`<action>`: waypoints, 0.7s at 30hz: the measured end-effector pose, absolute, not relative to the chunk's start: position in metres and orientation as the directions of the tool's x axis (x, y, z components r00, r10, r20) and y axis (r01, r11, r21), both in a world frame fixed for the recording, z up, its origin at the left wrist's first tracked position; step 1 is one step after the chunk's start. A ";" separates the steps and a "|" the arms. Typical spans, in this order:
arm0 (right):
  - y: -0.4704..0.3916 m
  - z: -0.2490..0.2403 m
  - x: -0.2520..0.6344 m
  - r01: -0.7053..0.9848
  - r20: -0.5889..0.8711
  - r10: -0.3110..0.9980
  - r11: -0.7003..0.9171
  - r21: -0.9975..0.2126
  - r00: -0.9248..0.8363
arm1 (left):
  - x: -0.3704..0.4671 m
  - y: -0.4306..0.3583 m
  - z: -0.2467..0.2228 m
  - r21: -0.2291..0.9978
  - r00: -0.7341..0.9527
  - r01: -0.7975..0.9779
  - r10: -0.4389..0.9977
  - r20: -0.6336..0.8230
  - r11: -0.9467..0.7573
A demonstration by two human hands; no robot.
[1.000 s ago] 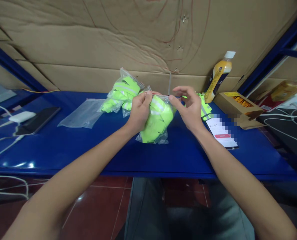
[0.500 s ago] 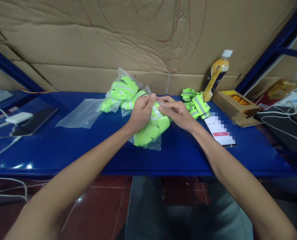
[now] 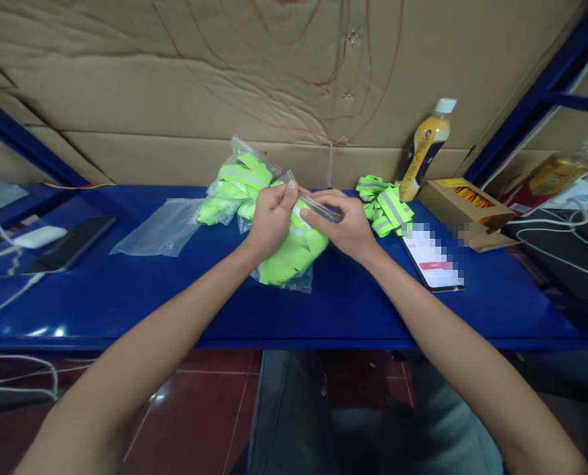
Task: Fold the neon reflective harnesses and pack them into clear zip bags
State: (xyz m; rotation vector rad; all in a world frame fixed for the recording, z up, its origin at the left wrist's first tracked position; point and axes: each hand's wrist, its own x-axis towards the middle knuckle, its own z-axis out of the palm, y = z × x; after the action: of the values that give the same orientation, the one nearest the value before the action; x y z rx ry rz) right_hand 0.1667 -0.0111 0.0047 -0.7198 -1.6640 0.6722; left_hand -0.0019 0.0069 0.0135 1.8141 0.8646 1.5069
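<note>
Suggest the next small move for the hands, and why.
I'd probably slide the right hand along the top edge of the clear bag, pressing: the left hand grips that edge, the right hand pinches it too, neon strips are inside, and I can't tell whether it's sealed.

And here's the clear zip-lock bag [image 3: 301, 284], tilted, its mouth edge up top and slanting, bulging full above the blue tabletop [image 3: 363, 313]! Inside, neon yellow-green reflective webbing [image 3: 290, 256] lies bunched and folded, pale silvery stripe showing through wrinkled plastic.
</note>
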 end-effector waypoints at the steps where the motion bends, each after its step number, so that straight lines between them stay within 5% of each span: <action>1: -0.012 0.004 0.167 0.118 0.656 0.744 0.668 -0.735 -0.125 | -0.002 0.008 0.013 0.805 0.122 0.094 0.809 0.575 -0.586; 17: -0.011 0.012 0.169 -0.029 0.531 0.674 0.605 -0.796 -0.513 | 0.003 -0.003 0.020 0.761 0.190 0.108 0.765 0.615 -0.639; 21: -0.014 0.013 0.171 -0.058 0.525 0.766 0.545 -0.837 -0.370 | 0.002 -0.002 0.021 0.738 0.071 0.156 0.753 0.654 -0.656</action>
State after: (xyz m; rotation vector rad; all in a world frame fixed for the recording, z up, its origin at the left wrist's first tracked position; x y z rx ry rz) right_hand 0.1714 -0.0140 0.0129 -0.5937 -1.7373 0.9872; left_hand 0.0022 -0.0022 0.0208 1.8722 0.8992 1.6223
